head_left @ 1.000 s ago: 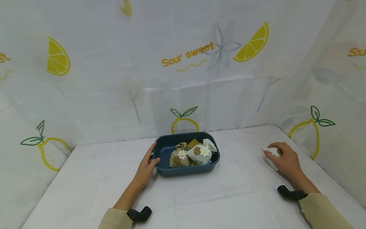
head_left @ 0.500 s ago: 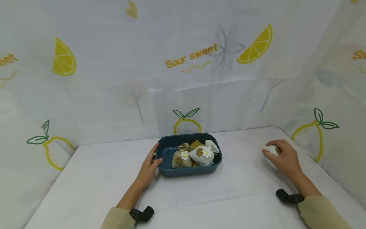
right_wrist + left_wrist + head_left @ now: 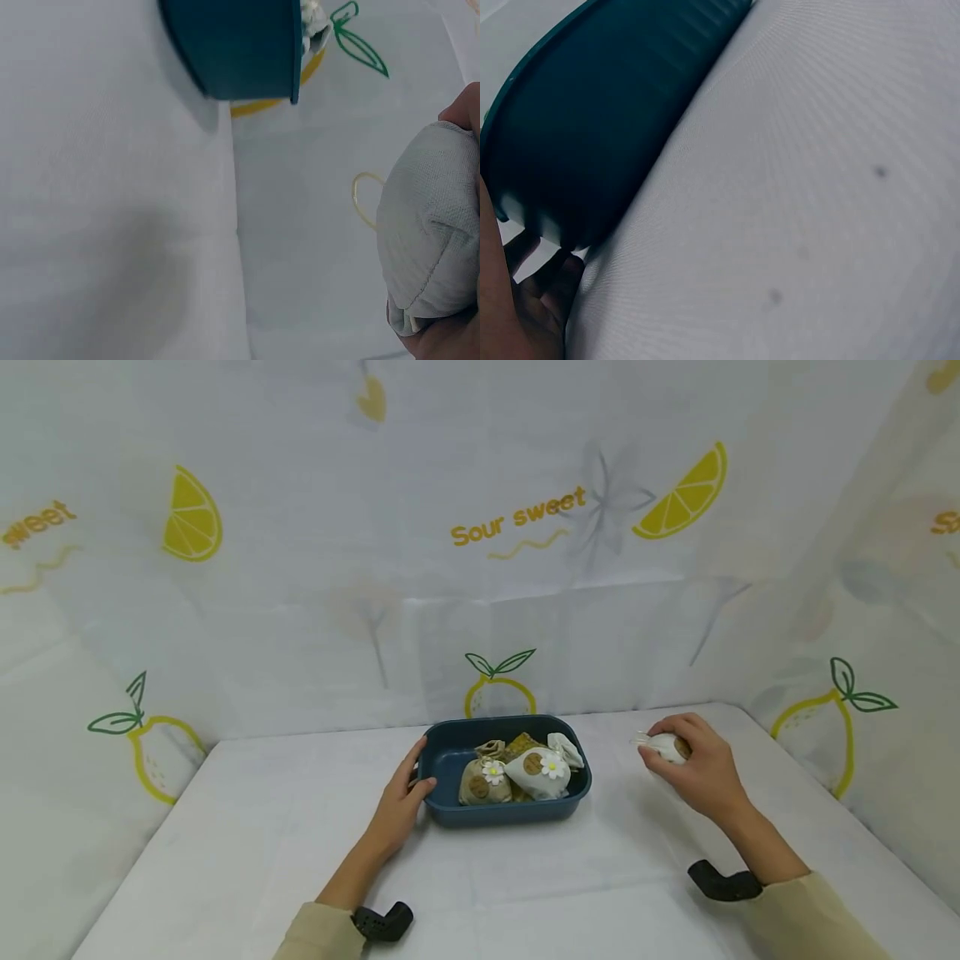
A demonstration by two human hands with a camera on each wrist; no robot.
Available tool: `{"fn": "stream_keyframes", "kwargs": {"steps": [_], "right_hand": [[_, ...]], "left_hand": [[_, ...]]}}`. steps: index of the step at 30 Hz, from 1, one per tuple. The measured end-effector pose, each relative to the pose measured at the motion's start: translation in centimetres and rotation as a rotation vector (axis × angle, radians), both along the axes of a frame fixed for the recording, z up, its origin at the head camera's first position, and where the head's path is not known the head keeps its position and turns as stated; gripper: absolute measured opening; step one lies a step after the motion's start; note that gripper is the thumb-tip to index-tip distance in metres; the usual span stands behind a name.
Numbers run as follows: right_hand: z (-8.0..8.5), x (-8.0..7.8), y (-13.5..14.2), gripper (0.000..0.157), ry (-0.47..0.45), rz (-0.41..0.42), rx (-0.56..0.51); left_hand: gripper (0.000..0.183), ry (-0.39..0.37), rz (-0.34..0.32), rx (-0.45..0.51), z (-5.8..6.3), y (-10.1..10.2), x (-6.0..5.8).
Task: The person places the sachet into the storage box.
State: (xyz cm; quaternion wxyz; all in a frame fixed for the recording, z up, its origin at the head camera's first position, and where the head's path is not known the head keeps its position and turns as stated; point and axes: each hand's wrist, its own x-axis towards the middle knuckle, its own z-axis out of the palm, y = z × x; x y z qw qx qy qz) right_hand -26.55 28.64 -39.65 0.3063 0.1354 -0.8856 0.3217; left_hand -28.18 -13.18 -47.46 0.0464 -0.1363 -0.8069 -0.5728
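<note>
My right hand (image 3: 701, 766) grips a small white cloth sachet (image 3: 670, 747) with a brown round patch, held above the table to the right of the tub. In the right wrist view the sachet (image 3: 427, 225) bulges plump from the fingers. My left hand (image 3: 397, 806) holds the left end of a dark blue tub (image 3: 510, 814), thumb at the rim and fingers along the outside; the left wrist view shows fingertips against the tub wall (image 3: 577, 127). Inside the tub lie a beige sachet (image 3: 480, 787) and a white sachet (image 3: 536, 781), each with a daisy, plus a mustard-coloured one (image 3: 523, 744) behind.
A white cloth covers the table (image 3: 525, 885). White lemon-printed sheeting (image 3: 300, 643) rises behind and at both sides. The left part of the tub's floor (image 3: 450, 768) shows bare beside the sachets.
My right hand has lifted the white sachet off the table and carried it left, closer to the tub. The left hand stays on the tub; the head view has shifted slightly.
</note>
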Motion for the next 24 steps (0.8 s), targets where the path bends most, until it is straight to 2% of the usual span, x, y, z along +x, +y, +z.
{"fn": "stream_keyframes", "kwargs": {"steps": [6, 10, 15, 24], "right_hand": [[1.7, -0.7, -3.7, 0.018, -0.005, 0.052, 0.025], [2.4, -1.3, -6.3, 0.018, -0.001, 0.14, 0.032], [2.7, -2.2, -9.3, 0.016, -0.06, 0.229, 0.02], [2.8, -4.4, -13.7, 0.021, -0.108, 0.243, 0.099]], "left_hand": [[0.063, -0.004, 0.003, -0.002, 0.2, 0.1, 0.1], [0.063, -0.007, 0.001, -0.007, 0.3, 0.0, 0.2], [0.063, -0.005, 0.009, -0.008, 0.3, -0.1, 0.1], [0.063, -0.004, 0.003, -0.004, 0.1, 0.0, 0.1]]}}
